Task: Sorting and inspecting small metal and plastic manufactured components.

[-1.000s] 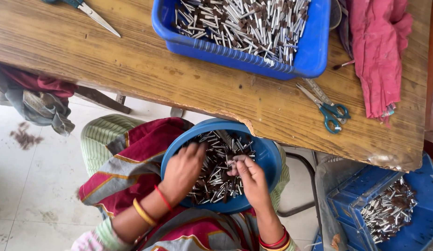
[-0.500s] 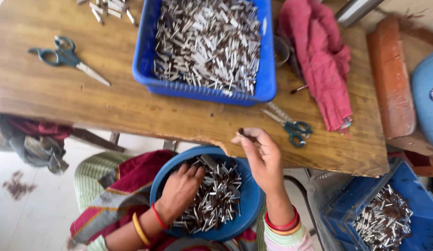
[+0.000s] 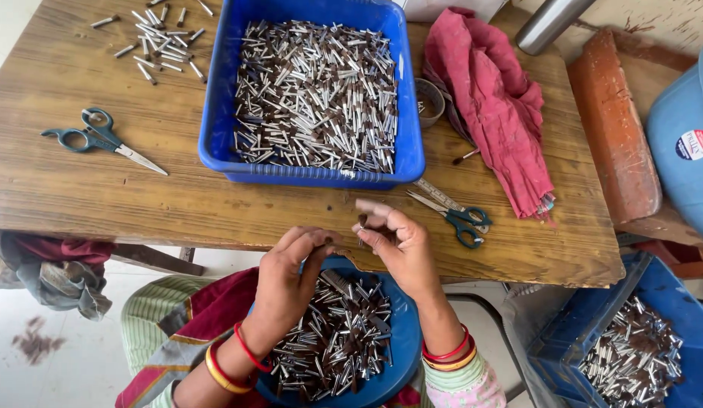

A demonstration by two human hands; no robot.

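My left hand (image 3: 287, 279) and my right hand (image 3: 397, 245) are raised together at the near edge of the wooden table (image 3: 102, 196). My right hand pinches a small metal piece (image 3: 361, 224) with a dark tip between thumb and fingers. My left hand's fingertips are closed on a tiny dark bit just to its left. Below both hands, on my lap, sits a round blue bowl (image 3: 397, 347) heaped with small silver and brown metal pieces. A rectangular blue tray (image 3: 215, 136) full of the same pieces stands on the table just beyond my hands.
Teal-handled scissors (image 3: 102, 140) lie at the table's left, another pair (image 3: 457, 215) right of my hands. Loose metal pieces (image 3: 159, 38) sit far left. A red cloth (image 3: 495, 106) and small tin (image 3: 431, 102) lie right. A blue crate (image 3: 638, 355) of pieces stands on the floor.
My left hand has come up out of the lap bowl to meet my right hand at the table edge. The view has tilted further up over the table.
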